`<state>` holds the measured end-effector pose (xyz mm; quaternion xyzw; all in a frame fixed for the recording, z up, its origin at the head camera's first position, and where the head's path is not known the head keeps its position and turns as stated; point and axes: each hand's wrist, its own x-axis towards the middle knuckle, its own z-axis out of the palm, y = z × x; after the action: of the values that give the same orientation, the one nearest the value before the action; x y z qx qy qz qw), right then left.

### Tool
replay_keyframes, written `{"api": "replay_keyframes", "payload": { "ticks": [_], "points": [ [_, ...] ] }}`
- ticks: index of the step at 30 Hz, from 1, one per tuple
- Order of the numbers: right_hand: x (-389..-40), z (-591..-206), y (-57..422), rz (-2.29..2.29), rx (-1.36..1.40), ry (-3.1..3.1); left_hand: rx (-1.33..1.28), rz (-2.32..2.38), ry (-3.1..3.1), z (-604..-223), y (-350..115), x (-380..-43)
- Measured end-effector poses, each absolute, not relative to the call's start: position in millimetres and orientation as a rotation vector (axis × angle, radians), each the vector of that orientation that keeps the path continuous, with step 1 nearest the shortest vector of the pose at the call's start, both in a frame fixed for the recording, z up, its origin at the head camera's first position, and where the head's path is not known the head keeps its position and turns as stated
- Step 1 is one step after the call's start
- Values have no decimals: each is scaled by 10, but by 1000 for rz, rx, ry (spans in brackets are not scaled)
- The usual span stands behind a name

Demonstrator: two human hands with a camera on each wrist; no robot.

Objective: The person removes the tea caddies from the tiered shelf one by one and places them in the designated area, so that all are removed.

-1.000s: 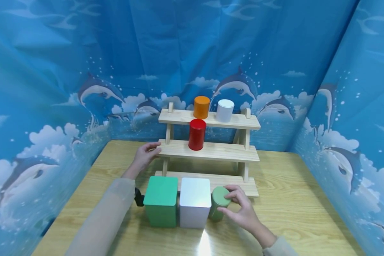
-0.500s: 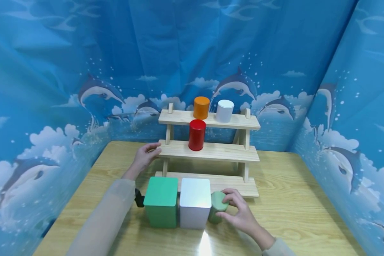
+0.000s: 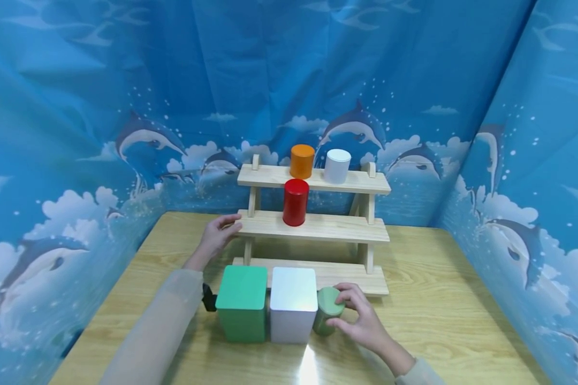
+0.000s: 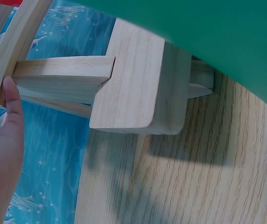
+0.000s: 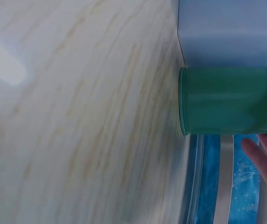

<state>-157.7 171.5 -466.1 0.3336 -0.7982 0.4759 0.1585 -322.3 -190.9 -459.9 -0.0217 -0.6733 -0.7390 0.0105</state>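
Observation:
My left hand (image 3: 218,234) pinches the left end of the middle board of a three-tier wooden display shelf (image 3: 339,228). In the left wrist view its thumb lies against the board's edge. My right hand (image 3: 363,319) has fingers and thumb around the right side of a green cylindrical canister (image 3: 325,316), near its lid. That canister stands upright on the table, right beside a white box (image 3: 293,305). Left of the white one is a green box (image 3: 242,303). A red canister (image 3: 296,203) sits on the middle board; orange (image 3: 302,161) and white canisters (image 3: 337,166) occupy the top board.
The boxes stand in front of the shelf's bottom board (image 3: 349,278) and hide part of it. Wood-grain table (image 3: 438,299) surrounds the shelf. Blue dolphin-print curtains (image 3: 289,69) hang at the back and both sides.
My right hand has shifted the green canister slightly left, up against the white box, and then held about still. The left hand keeps its place on the shelf.

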Motion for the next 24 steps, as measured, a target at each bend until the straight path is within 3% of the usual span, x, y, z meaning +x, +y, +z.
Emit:
{"api": "replay_keyframes", "payload": {
  "ticks": [24],
  "points": [
    [-1708, -4530, 1888, 1408, 959, -2142, -88, -2291, -2135, -4585, -1910, -3211]
  ]
}}
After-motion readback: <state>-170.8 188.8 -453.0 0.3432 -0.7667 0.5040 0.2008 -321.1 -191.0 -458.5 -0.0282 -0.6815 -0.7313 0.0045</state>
